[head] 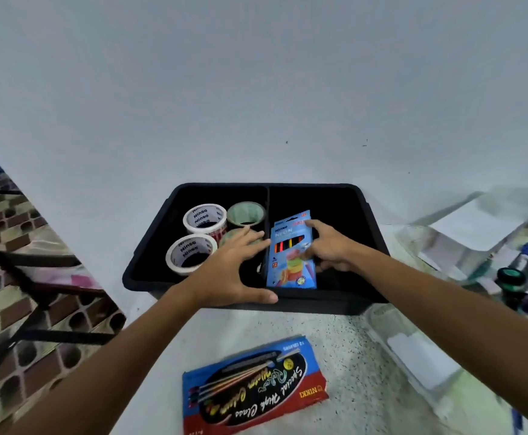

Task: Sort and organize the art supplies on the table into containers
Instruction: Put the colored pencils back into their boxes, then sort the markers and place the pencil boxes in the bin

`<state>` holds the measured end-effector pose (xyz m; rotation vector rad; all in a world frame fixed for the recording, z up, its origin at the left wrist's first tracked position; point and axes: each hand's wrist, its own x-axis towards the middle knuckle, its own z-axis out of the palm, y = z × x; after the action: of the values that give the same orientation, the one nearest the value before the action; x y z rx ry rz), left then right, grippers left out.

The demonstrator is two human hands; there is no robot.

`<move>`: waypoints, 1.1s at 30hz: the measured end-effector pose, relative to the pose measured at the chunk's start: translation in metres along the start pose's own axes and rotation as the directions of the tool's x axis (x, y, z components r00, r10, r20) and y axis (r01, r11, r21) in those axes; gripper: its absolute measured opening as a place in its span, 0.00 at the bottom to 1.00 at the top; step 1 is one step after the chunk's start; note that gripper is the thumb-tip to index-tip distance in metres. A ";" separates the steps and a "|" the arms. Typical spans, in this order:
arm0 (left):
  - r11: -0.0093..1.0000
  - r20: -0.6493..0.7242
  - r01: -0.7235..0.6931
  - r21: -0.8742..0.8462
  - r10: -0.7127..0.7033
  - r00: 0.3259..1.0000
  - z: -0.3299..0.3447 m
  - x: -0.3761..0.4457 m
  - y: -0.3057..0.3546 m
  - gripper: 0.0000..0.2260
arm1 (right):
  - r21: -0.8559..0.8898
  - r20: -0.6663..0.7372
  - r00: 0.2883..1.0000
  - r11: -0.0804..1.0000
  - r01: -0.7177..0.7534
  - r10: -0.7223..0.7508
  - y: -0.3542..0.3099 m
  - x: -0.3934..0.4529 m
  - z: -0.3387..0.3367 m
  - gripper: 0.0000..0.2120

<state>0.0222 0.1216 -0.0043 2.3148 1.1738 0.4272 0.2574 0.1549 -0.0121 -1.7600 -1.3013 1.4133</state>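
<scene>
Fingers (314, 226) of the right hand (328, 249) grasp the pencil box (291, 255) inside the tray (319, 306); left hand (234, 271) is spread (tapes (204, 218) already sorted). The watercolor box (253, 387) before the tray remains.

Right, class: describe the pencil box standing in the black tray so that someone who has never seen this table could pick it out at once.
Find the black two-compartment tray at the table's far edge. Tape rolls fill its left compartment; the right one holds a light blue pencil box, held between both hands. Unlike the bigger blue-and-red box lying flat on the table in front, it has a window showing neon pencils.
</scene>
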 end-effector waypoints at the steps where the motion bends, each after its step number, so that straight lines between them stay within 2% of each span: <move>1: 1.000 -0.003 -0.008 -0.001 0.008 1.000 0.001 0.000 0.000 0.51 | -0.043 0.014 1.000 0.999 -0.007 0.007 0.000 0.002 0.001 0.40; 3: 1.000 -0.010 -0.016 -0.004 0.016 1.000 0.001 0.000 0.000 0.51 | -0.238 0.030 1.000 0.971 -0.001 0.009 -0.004 0.004 -0.002 0.38; 6: 1.000 -0.018 -0.011 0.005 0.011 1.000 0.001 0.001 0.000 0.49 | -0.535 0.042 0.998 0.845 -0.020 0.051 -0.011 0.009 -0.008 0.32; 9: 1.000 -0.017 -0.009 0.004 0.010 1.000 0.001 0.001 -0.001 0.48 | -0.765 0.067 0.993 0.644 -0.014 0.101 -0.010 0.014 -0.003 0.32; 12: 1.000 -0.021 -0.015 0.006 0.015 1.000 0.002 0.000 -0.002 0.48 | -0.907 0.060 0.996 0.420 0.025 0.071 -0.011 0.020 0.001 0.35; 14: 1.000 -0.031 -0.018 0.005 0.018 0.999 0.002 0.001 -0.003 0.48 | -0.933 0.063 0.997 0.358 0.041 0.050 -0.014 0.024 0.005 0.38; 16: 1.000 -0.042 -0.023 0.007 0.023 0.999 0.003 0.001 -0.004 0.48 | -0.932 0.101 0.994 0.354 0.078 0.047 -0.015 0.025 0.012 0.37; 24: 0.999 -0.068 -0.032 -0.001 0.032 0.997 0.004 0.001 -0.007 0.50 | -0.942 0.189 0.982 0.286 0.174 0.025 -0.009 0.010 0.030 0.16; 28: 0.996 -0.086 -0.064 0.066 0.070 0.994 0.007 -0.002 -0.013 0.49 | -0.859 0.306 0.952 0.426 0.283 -0.015 -0.009 -0.011 0.013 0.20; 31: 0.984 -0.106 -0.100 0.146 0.116 0.988 0.009 -0.003 -0.015 0.48 | -0.722 0.298 0.927 0.581 0.375 -0.228 0.002 -0.042 0.006 0.19; 33: 0.973 -0.119 -0.122 0.195 0.147 0.982 0.010 -0.003 -0.013 0.48 | -0.707 0.215 0.886 0.561 0.431 -0.410 0.015 -0.064 0.001 0.22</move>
<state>0.0168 0.1232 -0.0198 2.5740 1.1662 0.5481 0.2621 0.0908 0.0022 -1.6685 -2.3653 0.6340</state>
